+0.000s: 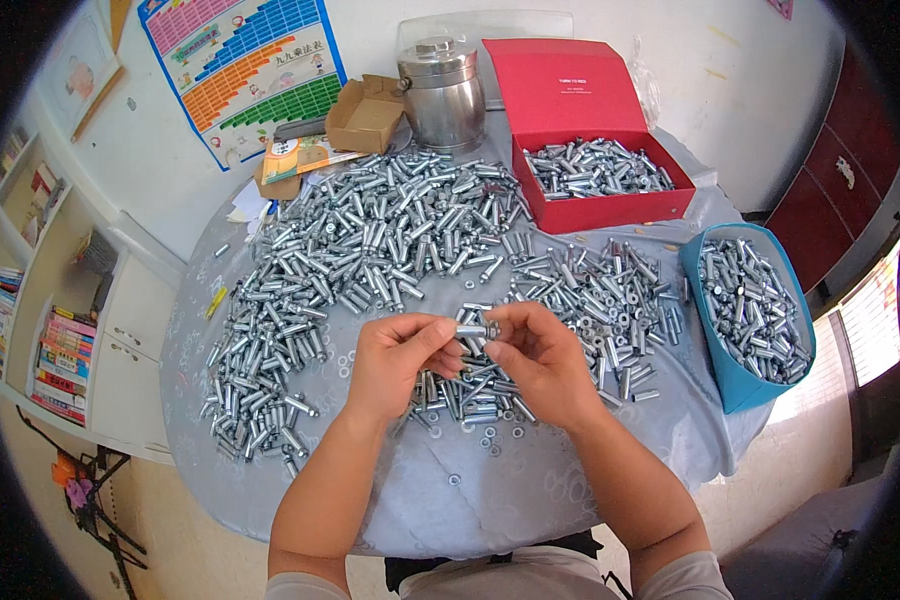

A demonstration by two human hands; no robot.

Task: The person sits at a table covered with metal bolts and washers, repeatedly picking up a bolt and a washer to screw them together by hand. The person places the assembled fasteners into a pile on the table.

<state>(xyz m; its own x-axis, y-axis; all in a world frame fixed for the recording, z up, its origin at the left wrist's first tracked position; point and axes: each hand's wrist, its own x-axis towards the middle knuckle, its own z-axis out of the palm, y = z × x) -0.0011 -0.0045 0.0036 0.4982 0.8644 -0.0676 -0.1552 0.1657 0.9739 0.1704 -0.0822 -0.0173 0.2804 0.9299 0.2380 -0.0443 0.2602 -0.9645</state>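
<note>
Between my hands, over the middle of the table, is a silver expansion bolt [473, 331] lying roughly level. My left hand [402, 358] pinches its left end between thumb and fingers. At the other end, the thumb and forefinger of my right hand [538, 358] close round the tip, where a nut or washer seems to sit. A large heap of similar bolts [390, 225] spreads behind and to the left. Below and to the right of my hands lie more loose bolts [610, 290] with nuts and washers among them. A few loose nuts [489, 433] rest near the table's front.
A red box [610, 205] with its lid up holds bolts at the back right. At the right edge stands a teal bin [738, 375] full of bolts. A metal canister [440, 95] and a cardboard box [365, 115] stand at the back, a yellow marker [216, 302] at left.
</note>
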